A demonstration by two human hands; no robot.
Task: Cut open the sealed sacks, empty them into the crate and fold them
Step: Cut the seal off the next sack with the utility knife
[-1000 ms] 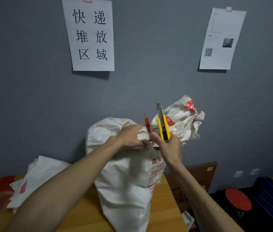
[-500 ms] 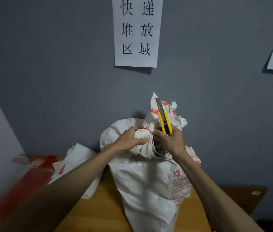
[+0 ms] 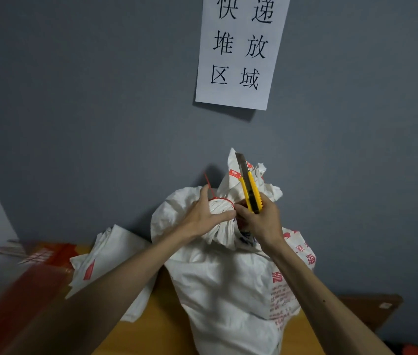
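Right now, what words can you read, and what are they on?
"快递 堆放 区域": paper sign on the wall.
"青", red: the tied sack; its smaller red print is too blurred.
Red tag on the sack's top: too small to read.

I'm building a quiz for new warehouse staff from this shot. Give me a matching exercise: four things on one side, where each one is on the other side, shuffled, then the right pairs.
Things
1. yellow plastic utility knife
2. thin red plastic tie
3. white paper sign with black characters
4. pile of flat white woven sacks

Places
A. on the grey wall
B. on the wooden table, left of the standing white sack
C. gripped in the right hand, blade up
D. round that sack's bunched neck, above the left hand

Pairs: 1-C, 2-D, 3-A, 4-B.
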